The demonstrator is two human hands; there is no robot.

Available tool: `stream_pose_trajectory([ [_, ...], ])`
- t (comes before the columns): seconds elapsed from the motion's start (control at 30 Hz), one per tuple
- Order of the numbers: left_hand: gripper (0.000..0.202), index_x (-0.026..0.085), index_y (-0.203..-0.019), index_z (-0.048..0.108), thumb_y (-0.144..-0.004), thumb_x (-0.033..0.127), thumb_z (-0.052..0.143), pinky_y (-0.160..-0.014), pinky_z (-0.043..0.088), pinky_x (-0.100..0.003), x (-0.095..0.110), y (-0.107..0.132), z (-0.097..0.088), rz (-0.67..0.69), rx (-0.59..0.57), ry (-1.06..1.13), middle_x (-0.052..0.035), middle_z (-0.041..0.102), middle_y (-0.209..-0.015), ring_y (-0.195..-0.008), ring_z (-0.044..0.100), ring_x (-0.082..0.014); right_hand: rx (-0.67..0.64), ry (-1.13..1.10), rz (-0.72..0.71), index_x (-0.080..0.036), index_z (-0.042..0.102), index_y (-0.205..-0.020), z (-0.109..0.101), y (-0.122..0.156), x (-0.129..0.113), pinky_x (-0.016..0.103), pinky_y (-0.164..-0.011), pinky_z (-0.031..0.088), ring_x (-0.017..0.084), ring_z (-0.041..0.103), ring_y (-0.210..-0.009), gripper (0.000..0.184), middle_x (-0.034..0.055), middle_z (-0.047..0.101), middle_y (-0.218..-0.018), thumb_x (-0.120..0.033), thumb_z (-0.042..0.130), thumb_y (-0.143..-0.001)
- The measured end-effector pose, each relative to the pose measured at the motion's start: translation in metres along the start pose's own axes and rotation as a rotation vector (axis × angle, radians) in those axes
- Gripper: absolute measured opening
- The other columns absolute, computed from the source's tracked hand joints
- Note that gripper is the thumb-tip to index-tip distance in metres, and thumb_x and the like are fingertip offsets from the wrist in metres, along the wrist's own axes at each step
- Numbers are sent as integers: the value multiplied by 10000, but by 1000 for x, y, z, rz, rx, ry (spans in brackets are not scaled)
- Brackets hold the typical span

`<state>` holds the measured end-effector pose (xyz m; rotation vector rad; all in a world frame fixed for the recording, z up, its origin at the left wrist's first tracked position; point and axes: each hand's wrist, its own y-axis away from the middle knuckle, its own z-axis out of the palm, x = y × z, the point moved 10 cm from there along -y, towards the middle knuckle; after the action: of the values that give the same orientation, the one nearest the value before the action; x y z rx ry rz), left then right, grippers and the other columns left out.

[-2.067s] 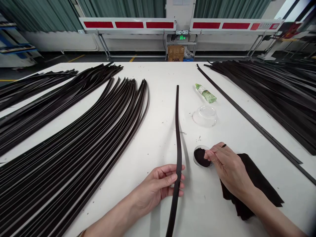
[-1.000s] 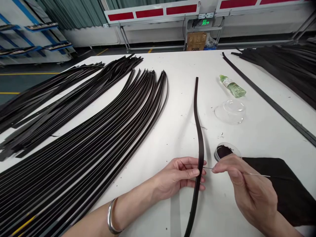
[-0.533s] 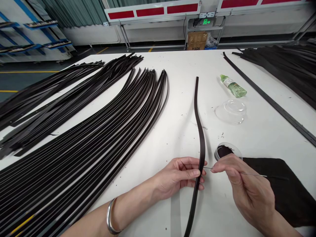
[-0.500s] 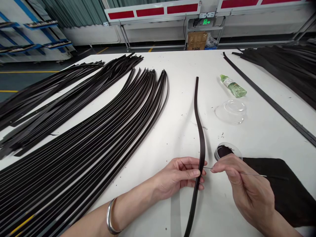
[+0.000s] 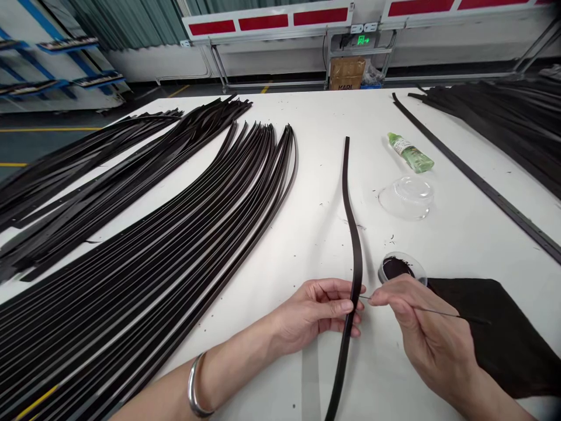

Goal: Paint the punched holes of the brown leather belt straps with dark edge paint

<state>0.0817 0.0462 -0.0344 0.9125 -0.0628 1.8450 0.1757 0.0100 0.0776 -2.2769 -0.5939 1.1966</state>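
Note:
A long black strip point(image 5: 357, 257) runs from the lower edge up the white table, bowed and partly raised. My left hand point(image 5: 322, 310) is closed on it, thumb on the near face and fingers behind. My right hand point(image 5: 432, 333) pinches a thin metal rod point(image 5: 438, 313), like a needle or fine brush handle, whose tip meets the strip's right edge beside my left fingers. Whether the tip carries anything is too small to tell. Just beyond my right hand stands a small clear dish point(image 5: 401, 266) of dark material. A black cloth point(image 5: 504, 339) lies under and beyond that wrist.
Many black strips point(image 5: 197, 228) fan across the table's left side, with looser bundles point(image 5: 175, 146) behind. A clear plastic lid point(image 5: 409, 196) and a green bottle point(image 5: 412, 153) lie to the right. Farther right are a long strip point(image 5: 477, 175) and another dark pile point(image 5: 495, 117).
My right hand and the rod have shifted slightly left, closer to the strip. My left hand keeps its hold. The whole view has drifted a little.

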Motion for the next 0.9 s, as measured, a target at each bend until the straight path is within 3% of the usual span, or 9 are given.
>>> stream_pose_trajectory([
  [0.4,277,150,-1114,696,-841,192,699,-769,564,-338,0,0,-2,6,9,9,-79,641,-962,-803,628,-143,26,5,-19,-153,595,-1028,0,-2,-4,331,-721,515,167,624,-827,259,50,668,-839,21,464,-887],
  [0.67,293,166,-1094,707,-810,232,741,-758,559,-347,0,0,-2,5,31,5,-77,666,-969,-802,633,-153,2,-35,59,-179,620,-1013,-1,4,3,321,-688,528,165,645,-788,248,43,687,-834,-35,441,-920],
  [0.73,306,169,-1097,706,-802,238,750,-764,557,-346,0,1,-3,4,45,9,-70,666,-965,-812,636,-156,101,-34,119,-186,639,-999,-13,8,8,320,-697,548,162,667,-773,269,50,701,-881,-43,419,-935],
  [0.83,323,170,-1120,699,-810,246,744,-785,552,-348,0,2,-3,-2,40,11,-64,659,-957,-817,636,-150,328,3,318,-192,654,-973,-39,15,27,313,-716,583,157,699,-747,252,57,702,-957,-138,408,-980],
  [0.9,323,170,-1123,698,-814,251,740,-790,550,-347,0,4,0,-3,19,14,-64,653,-960,-819,635,-148,341,27,476,-207,646,-990,-43,13,42,299,-754,590,166,714,-820,182,56,693,-1030,-246,468,-984],
])
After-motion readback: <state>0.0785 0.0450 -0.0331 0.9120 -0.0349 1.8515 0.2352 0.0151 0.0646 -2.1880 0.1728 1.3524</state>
